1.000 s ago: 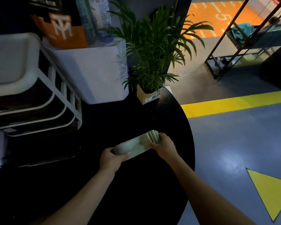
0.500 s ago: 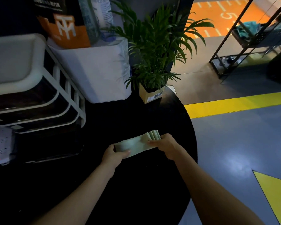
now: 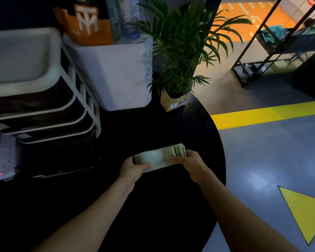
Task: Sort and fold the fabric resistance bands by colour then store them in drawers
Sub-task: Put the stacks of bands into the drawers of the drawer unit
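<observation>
the pale green fabric bands lie in a flattened bunch on the black round table, near its right edge, running from lower left to upper right. the left end is rolled into an open loop; the right end shows several folded layers fanned side by side. the left hand grips the looped end, thumb laid over the top of the fabric and fingers tucked under it. the right hand holds the stacked right end, fingers curled down over the layered edges; how tightly it pinches cannot be told from this angle.

compared with half a second ago and a second ago, the grasp is much the same: both hands were already on the two ends. the loop at the left end now stands rounder and more open than before, when that end looked flatter. the view has also drifted slightly, so the table things sit a little differently in frame.

behind the bands, at the far left, stands a white drawer unit with dark tiers, and a white power strip with a small red light sits beside it. further back are a white bin and a potted palm in a tan box. beyond the table edge the grey floor carries a yellow stripe and a yellow triangle.
</observation>
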`<act>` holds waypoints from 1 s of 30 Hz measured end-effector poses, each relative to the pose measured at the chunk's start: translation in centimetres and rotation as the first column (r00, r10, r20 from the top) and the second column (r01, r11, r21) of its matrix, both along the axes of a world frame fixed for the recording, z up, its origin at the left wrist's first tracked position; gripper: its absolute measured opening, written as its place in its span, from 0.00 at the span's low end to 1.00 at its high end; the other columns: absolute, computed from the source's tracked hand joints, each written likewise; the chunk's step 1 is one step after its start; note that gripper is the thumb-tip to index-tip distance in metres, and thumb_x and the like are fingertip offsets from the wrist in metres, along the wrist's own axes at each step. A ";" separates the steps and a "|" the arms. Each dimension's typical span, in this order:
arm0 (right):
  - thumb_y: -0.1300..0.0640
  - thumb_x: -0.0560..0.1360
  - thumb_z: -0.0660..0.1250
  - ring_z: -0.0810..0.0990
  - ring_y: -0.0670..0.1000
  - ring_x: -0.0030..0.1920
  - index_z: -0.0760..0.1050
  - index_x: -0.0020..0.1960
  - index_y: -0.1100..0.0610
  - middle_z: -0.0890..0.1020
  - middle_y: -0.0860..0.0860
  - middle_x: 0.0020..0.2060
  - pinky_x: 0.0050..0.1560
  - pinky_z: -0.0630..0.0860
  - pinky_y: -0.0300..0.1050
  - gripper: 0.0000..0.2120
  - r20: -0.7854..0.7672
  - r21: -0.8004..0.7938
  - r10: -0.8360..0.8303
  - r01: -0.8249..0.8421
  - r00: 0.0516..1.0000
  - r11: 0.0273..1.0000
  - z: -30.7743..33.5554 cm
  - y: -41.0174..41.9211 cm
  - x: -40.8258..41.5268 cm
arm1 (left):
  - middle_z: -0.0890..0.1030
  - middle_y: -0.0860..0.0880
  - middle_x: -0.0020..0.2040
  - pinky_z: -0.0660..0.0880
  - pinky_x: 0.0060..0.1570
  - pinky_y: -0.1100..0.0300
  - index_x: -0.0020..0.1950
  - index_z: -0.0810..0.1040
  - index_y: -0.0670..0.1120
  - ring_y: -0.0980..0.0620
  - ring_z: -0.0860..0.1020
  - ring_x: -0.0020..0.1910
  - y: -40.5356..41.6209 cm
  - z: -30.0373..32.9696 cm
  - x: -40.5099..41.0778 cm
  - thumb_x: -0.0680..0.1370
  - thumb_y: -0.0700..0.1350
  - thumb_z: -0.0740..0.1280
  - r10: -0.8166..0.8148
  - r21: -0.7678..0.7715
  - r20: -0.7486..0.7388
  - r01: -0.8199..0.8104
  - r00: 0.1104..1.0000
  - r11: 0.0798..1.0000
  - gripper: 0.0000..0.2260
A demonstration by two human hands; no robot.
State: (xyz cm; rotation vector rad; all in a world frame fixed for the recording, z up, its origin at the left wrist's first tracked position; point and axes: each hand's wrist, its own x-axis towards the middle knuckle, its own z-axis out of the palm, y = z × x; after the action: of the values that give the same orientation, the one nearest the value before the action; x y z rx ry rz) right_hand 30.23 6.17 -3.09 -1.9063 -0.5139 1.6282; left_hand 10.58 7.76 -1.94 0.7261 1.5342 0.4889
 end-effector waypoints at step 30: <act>0.58 0.64 0.78 0.83 0.54 0.41 0.80 0.46 0.59 0.84 0.56 0.42 0.46 0.80 0.50 0.13 0.135 0.222 -0.010 -0.020 0.991 0.975 6.0 4.8 -28.8 | 0.78 0.43 0.59 0.72 0.53 0.56 0.64 0.73 0.38 0.46 0.76 0.57 4.7 5.2 -27.8 0.69 0.37 0.75 -0.029 0.307 -0.293 0.122 0.956 0.944 0.25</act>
State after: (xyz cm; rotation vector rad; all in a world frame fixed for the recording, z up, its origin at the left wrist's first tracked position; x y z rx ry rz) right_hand 1.43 10.97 2.87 -1.8546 -0.7260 1.3865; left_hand -17.26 12.51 3.24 1.1469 1.7051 0.6048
